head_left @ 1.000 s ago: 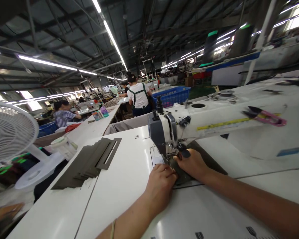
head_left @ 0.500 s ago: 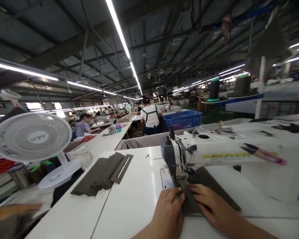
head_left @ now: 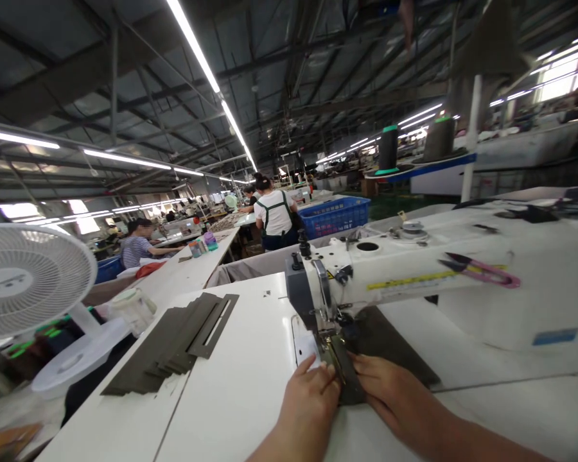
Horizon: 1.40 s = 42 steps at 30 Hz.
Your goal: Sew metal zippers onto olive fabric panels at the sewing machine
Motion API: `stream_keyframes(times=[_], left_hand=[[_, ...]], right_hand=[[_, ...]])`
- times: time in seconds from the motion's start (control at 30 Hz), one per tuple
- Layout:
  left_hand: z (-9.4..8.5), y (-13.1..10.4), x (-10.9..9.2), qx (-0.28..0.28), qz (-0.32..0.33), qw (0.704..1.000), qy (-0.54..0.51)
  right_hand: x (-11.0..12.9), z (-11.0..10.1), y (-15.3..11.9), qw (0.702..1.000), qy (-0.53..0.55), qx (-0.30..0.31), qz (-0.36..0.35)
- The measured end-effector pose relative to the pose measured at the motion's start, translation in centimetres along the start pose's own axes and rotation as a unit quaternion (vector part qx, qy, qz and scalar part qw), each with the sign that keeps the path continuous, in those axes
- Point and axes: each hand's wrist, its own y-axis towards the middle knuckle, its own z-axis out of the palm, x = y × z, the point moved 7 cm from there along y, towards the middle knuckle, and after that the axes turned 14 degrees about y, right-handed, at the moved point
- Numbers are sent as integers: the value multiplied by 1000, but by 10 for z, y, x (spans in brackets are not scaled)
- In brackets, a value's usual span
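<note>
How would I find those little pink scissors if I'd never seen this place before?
Start with the big white sewing machine, just past the hands. Follow the yellow strip along its arm, rightward in the picture, to the little scissors. They have pink handles and dark, pointed blades, unlike the plain yellow strip behind them and the flat blue label lower down.

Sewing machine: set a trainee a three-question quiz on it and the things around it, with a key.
1. True or false: in the picture, the fan is left of the stack.
2. What colour are the handles of the snips on the machine? a) green b) pink c) yellow
3. At the dark fabric, which is nearer the stack: left hand or right hand?

Key: 1. true; 2. b; 3. left hand.
</note>
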Motion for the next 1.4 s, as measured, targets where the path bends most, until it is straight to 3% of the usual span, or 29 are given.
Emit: stream_keyframes(times=[0.43,0.7,0.83,0.93,1.03,1.2,1.4], left_hand=[[-3,17,13,43,26,998,-32],[7,26,25,62,-16,997,-49],[14,23,32,82,-37,994,-59],[13,19,32,57,-15,996,-68],[15,14,31,49,-4,996,-72],[26,10,35,92,-35,993,-69],[25,10,34,73,-13,996,-41]], right_hand=[[-8,-5,11,997,35,-59,-29],[-17,-10,22,998,24,-54,-14],[-30,-9,25,997,11,-74,0],[-37,-7,26,997,2,-77,-1],[-37,-7,26,997,-6,-79,-10],[-38,-8,28,996,-10,-83,-10],[-39,-9,29,994,-20,-100,-28]])
